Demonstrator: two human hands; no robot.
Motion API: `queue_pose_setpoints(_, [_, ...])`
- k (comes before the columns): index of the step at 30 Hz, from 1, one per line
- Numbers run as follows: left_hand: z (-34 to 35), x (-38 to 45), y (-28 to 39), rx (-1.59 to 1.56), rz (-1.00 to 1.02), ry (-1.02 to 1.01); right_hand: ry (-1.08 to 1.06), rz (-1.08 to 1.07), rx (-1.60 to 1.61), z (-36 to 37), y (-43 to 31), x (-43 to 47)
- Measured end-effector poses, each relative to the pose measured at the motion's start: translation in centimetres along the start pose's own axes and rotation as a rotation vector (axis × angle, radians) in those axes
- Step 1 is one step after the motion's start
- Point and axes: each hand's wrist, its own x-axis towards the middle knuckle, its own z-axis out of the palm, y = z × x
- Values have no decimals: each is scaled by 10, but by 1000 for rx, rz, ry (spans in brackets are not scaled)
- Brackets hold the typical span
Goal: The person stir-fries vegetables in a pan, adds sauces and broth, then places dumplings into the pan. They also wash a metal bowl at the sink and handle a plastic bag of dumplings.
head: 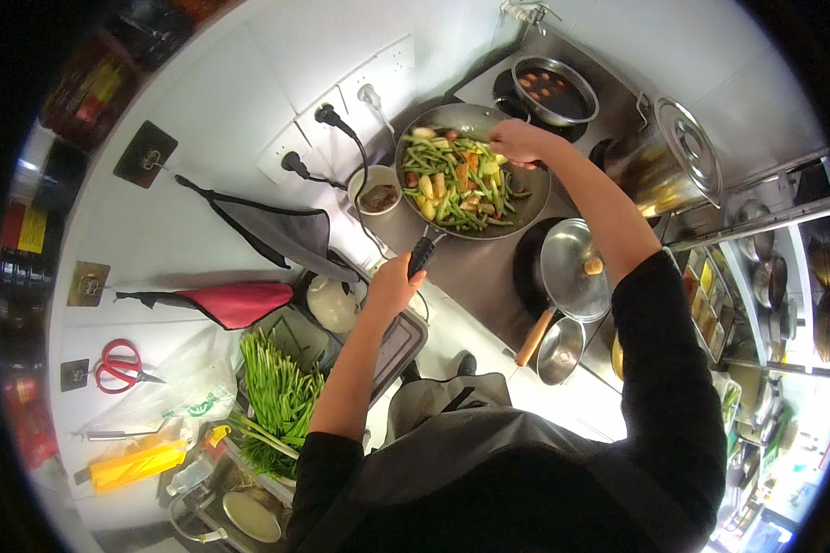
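Note:
A wide wok (543, 200) sits on the steel stove counter, holding a mix of green beans (425, 153) and chunks that look like potato (426, 186), with some orange and reddish pieces. My left hand (391, 285) grips the wok's black handle (422, 256) on the near side. Over the far right part of the wok, my right hand (523, 142) is closed around a utensil, of which a dark handle end (541, 165) shows; its working end is hidden. Touching distance from the wok's left side is a white bowl (385, 210) with brown contents.
Behind the wok stands a steel bowl (590, 83) of dark liquid with round pieces. A tall lidded pot (653, 162), a glass-like lid (567, 266) and a small wood-handled pan (560, 349) lie rightward. Power cords (361, 159) hang left, above leafy greens (277, 387).

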Motion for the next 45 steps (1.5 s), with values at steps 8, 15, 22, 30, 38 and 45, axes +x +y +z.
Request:
queue_pose_setpoints(8, [-4, 0, 0, -31, -18, -19, 196, -149, -622, 69, -75, -109])
queue_pose_setpoints(15, [-2, 1, 0, -42, -52, -40, 176, 113, -201, 68, -75, -219])
queue_pose_setpoints(22, [-13, -1, 9, -40, -122, -130, 278, 122, -231, 107, -61, -137])
queue_pose_setpoints(30, [-39, -40, 21, 123, -1, 157, 500, 203, -377, 127, -38, -138])
queue_pose_setpoints(38, [-240, -117, 90, 195, 246, 990, 247, 679, -178, 170, -45, -89])
queue_pose_setpoints(45, [-436, -169, 93, 456, 282, 1773, 371, 521, -359, 158, -58, -113])
